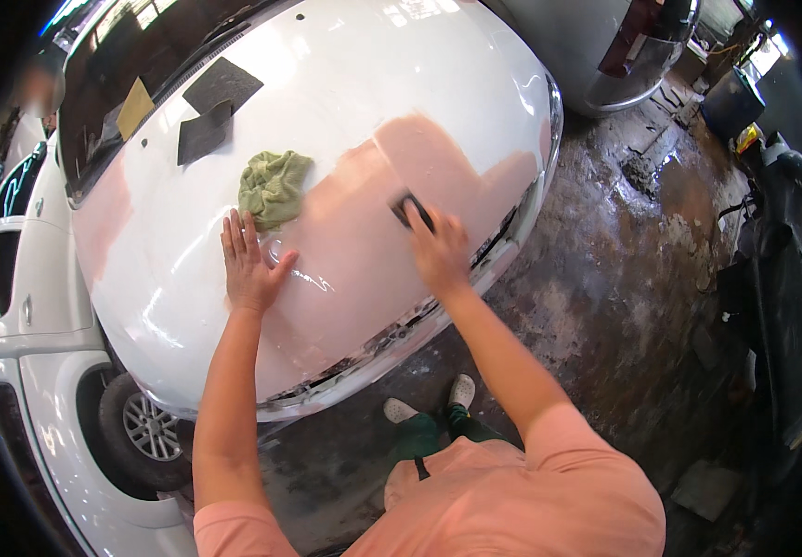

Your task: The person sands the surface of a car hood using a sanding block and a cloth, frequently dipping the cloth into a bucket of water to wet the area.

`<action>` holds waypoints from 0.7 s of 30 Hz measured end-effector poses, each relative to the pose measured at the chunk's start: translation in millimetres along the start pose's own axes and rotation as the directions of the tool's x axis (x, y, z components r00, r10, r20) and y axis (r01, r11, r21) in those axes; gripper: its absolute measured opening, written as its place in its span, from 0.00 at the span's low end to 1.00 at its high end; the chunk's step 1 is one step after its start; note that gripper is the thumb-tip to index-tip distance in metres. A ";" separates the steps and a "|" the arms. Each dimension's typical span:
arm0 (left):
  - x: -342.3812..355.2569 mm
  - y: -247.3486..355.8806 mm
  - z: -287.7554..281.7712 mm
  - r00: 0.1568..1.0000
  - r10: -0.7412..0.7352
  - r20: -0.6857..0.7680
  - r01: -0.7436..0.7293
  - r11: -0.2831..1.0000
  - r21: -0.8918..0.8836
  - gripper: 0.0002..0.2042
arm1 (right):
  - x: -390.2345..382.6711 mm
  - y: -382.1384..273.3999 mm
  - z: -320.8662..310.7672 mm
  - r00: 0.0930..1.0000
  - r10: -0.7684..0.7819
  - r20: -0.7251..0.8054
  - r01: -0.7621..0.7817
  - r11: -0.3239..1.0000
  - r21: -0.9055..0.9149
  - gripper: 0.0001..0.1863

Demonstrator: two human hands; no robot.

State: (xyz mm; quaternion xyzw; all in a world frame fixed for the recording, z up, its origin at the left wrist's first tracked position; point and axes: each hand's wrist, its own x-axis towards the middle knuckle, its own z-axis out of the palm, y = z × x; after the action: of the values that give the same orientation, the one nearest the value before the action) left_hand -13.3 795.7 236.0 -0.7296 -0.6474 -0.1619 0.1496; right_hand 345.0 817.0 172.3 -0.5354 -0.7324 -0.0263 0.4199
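Observation:
A white car hood (326, 79) spreads out before me, with a pinkish-beige filler patch (345, 223) across its middle. My left hand (254, 266) lies flat on the hood, fingers spread, just below a crumpled green cloth (273, 188). On the filler patch, my right hand (440, 249) grips a dark sanding pad (412, 210) pressed to the surface; the hand is slightly blurred. Toward the windshield lie two dark sandpaper sheets, one larger (222, 85) and one smaller (204, 136), and a tan sheet (134, 108).
Another white vehicle (43, 278) stands close on the left, its wheel (145, 429) near the hood's edge. At the upper right is a silver car's rear (596, 46). A dark bucket (732, 100) and black body panels (795, 288) line the right side of the stained, wet-looking floor (586, 297).

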 end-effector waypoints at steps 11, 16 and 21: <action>10.0 10.9 1.4 1.000 -0.002 -0.011 0.002 0.999 -0.033 0.56 | 113.2 -11.8 24.7 0.988 0.015 0.155 -0.007 0.999 -0.051 0.25; 1.0 -0.2 0.9 1.000 -0.005 -0.025 0.004 0.999 -0.032 0.56 | -43.6 9.6 -3.9 0.999 -0.037 0.035 0.039 0.998 -0.046 0.29; -0.5 6.4 -9.6 0.999 -0.029 0.020 0.030 0.999 -0.013 0.57 | -58.0 18.7 -9.8 0.995 -0.071 0.071 0.070 0.997 0.014 0.30</action>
State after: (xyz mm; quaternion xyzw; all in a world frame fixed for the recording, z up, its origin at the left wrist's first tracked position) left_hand -7.5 790.3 244.4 -0.7226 -0.6584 -0.1611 0.1357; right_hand 370.1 776.0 133.6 -0.5074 -0.7653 -0.0176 0.3956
